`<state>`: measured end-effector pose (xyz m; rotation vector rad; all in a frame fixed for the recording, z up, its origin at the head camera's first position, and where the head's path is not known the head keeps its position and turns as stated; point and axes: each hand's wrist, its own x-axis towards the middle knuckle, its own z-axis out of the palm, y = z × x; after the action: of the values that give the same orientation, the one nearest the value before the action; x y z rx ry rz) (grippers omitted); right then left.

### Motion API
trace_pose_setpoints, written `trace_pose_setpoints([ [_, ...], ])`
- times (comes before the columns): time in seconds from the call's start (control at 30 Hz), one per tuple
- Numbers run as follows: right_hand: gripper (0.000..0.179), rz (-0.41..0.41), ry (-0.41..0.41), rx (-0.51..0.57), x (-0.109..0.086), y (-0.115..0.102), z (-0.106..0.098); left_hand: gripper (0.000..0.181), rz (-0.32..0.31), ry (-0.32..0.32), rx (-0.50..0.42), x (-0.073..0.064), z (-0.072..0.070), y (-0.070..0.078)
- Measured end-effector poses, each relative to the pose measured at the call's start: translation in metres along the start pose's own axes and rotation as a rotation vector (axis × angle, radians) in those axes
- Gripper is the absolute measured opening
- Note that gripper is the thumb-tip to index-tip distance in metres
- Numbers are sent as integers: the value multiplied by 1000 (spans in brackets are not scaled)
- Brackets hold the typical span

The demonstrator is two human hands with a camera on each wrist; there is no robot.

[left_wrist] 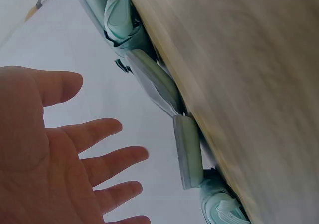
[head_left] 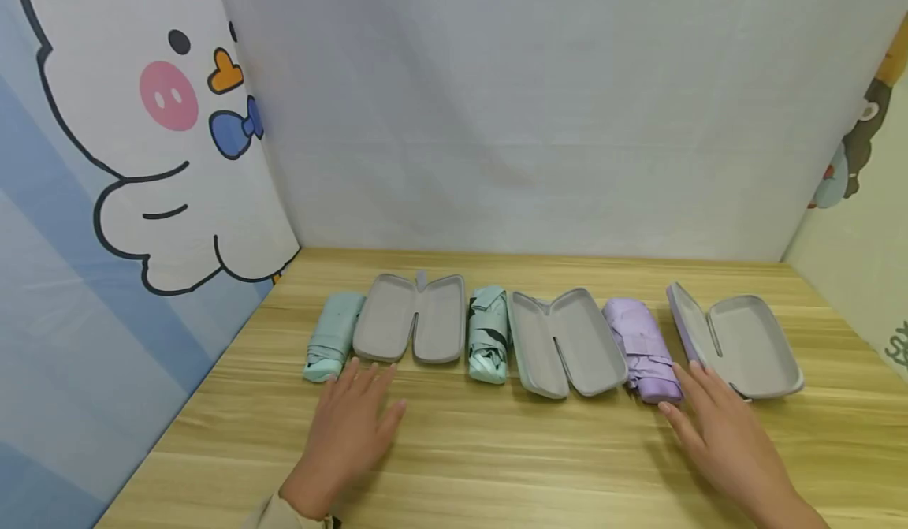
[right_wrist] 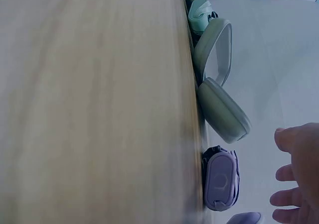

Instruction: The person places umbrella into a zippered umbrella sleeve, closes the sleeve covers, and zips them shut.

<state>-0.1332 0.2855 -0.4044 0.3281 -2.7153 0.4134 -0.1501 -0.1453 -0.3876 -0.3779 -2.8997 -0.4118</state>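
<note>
Three folded compact umbrellas lie in a row on the table, alternating with three opened-out grey-lined cases. From the left come a teal umbrella (head_left: 336, 332), a case (head_left: 440, 320), a mint umbrella (head_left: 488, 336) with black marks, a second case (head_left: 589, 348), a lavender umbrella (head_left: 641, 348) and a third case (head_left: 755, 348). My left hand (head_left: 351, 434) holds nothing, its fingers spread near the teal umbrella and first case. Fingers extended, my right hand (head_left: 734, 442) is nearest the lavender umbrella and third case. Contact there cannot be told from the head view; the right wrist view shows the hand apart from the lavender umbrella (right_wrist: 221, 180).
The wood-grain table (head_left: 496, 466) extends in front of the row. A pale cloth backdrop (head_left: 525, 119) rises behind it, with a cartoon-printed cloth (head_left: 170, 221) on the left and another printed panel (head_left: 865, 245) on the right.
</note>
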Motion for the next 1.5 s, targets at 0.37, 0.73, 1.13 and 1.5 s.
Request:
trace_pose_setpoints([
  [0.37,47,42,46,126,24,-18,-3,41,-91,-61,-153,25,-2,18],
  [0.73,44,175,7,259,55,-29,5,34,-114,-118,-395,57,9,38],
  [1.13,42,246,-26,334,68,-35,22,52,-62,-219,-407,75,38,70],
  [1.5,42,231,-16,312,68,-36,35,71,-124,-262,-626,79,47,85],
])
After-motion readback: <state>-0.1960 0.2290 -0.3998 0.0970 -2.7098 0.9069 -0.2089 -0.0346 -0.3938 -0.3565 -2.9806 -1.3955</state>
